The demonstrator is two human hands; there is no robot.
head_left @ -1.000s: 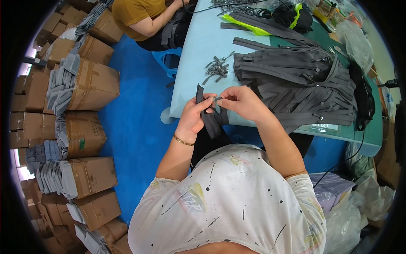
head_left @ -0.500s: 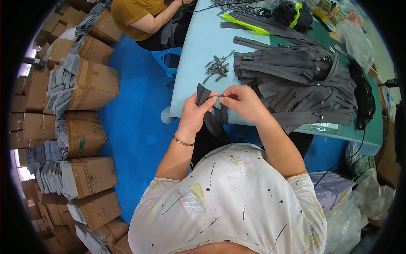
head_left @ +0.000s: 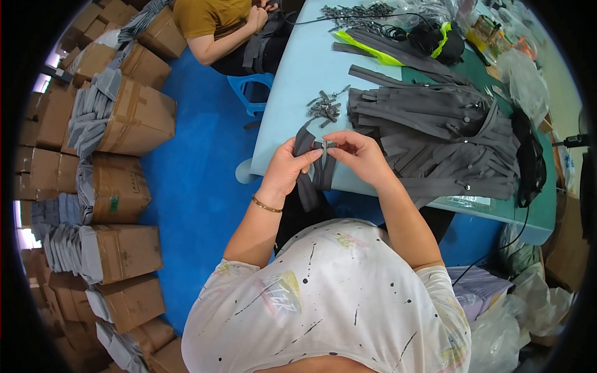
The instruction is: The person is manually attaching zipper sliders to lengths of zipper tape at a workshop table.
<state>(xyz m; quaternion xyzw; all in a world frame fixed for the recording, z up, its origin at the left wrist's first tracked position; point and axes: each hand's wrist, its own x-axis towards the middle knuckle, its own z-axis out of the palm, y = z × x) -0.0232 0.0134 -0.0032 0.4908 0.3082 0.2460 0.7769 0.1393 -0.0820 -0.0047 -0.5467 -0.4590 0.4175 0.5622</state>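
Note:
A long dark grey zipper (head_left: 306,191) is held over the table's near left edge, its tape looped and hanging down. My left hand (head_left: 283,169) is closed round the tape, thumb against index finger. My right hand (head_left: 364,158) pinches the same zipper close to the left fingertips. Between the fingertips a small pale metallic piece shows, perhaps the slider; it is too small to make out. Just beyond my hands lies a small heap of zipper sliders with dark pulls (head_left: 324,109). To the right, a big pile of grey zippers (head_left: 429,130) spreads over the table.
The light blue table (head_left: 283,102) has more metal sliders (head_left: 357,12), a neon yellow strip (head_left: 373,50) and plastic bags (head_left: 522,78) farther off. Another person (head_left: 211,31) sits at the far left on a blue stool (head_left: 252,93). Cardboard boxes (head_left: 140,118) line the left side.
My fingertips have shifted slightly down and stay together on the zipper, whose tape now hangs more openly below them. The other person's hands have come more into view.

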